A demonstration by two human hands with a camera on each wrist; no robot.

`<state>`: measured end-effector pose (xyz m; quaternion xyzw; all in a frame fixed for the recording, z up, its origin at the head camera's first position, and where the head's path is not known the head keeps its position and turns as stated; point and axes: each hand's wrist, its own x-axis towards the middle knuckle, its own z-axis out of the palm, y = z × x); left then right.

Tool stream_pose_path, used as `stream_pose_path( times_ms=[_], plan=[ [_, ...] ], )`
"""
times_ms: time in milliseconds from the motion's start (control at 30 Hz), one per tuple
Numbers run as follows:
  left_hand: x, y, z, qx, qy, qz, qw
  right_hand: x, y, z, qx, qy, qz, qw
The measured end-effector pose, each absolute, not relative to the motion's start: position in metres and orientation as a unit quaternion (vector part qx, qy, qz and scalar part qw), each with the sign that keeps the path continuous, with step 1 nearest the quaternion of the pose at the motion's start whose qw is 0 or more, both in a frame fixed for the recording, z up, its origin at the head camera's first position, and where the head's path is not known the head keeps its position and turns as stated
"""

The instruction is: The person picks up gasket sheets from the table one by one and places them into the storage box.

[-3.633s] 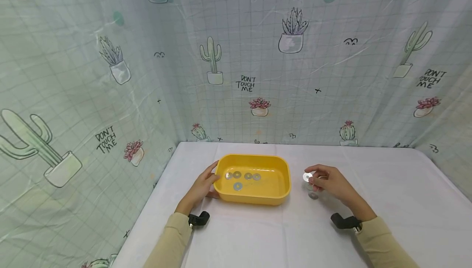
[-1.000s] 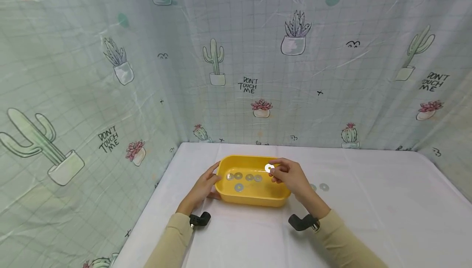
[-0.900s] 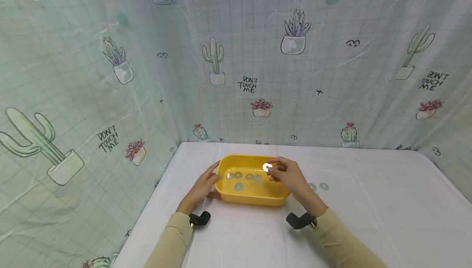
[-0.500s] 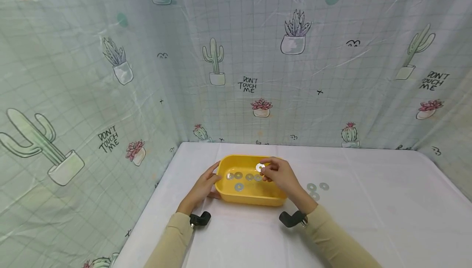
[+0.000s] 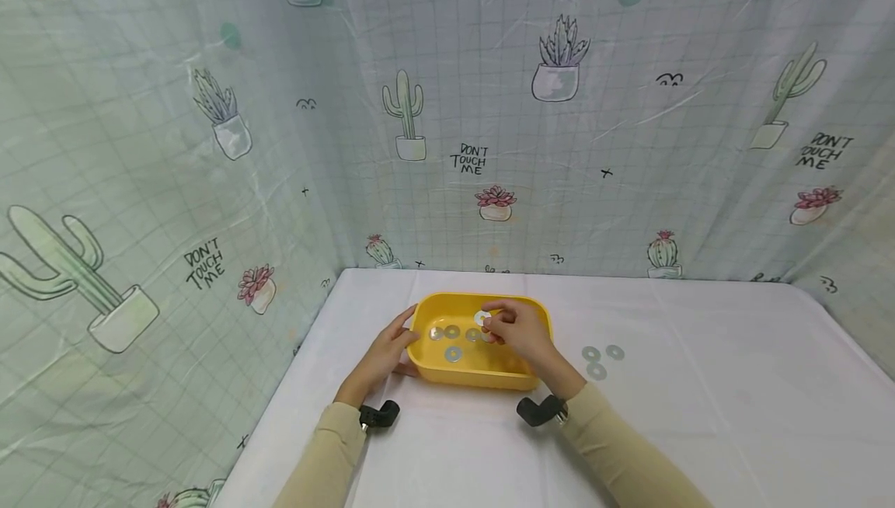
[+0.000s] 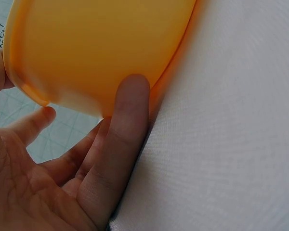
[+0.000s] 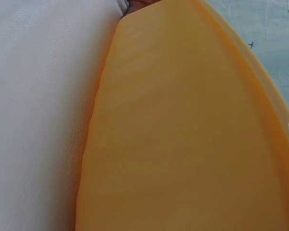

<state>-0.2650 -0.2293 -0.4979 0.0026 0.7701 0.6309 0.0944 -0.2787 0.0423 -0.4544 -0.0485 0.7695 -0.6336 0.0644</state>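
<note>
A yellow plastic tray sits on the white table. My left hand grips its left end, and a finger lies along the outer wall in the left wrist view. Above the tray's interior, my right hand pinches a shiny flat washer between thumb and forefinger. Several more washers lie on the tray floor, among them a larger-looking one near the front; the rightmost is partly hidden behind the right hand. The right wrist view shows the tray's outer wall but not my right hand's fingers.
Right of the tray, three washers lie flat and close together on the white tablecloth. A cactus-print curtain hangs behind the table and along its left side.
My right hand has carried the washer leftward from beside the tray to above its interior, and keeps drifting left. Three washers on the table came into view. The left hand stays put.
</note>
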Motion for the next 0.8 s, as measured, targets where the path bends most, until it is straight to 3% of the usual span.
stream_pose_path(
  times_ms=[800],
  plan=[
    [-0.266, -0.23, -0.499, 0.002, 0.771, 0.63, 0.096, -0.278, 0.02, -0.458, -0.079, 0.836, -0.538, 0.074]
  ],
)
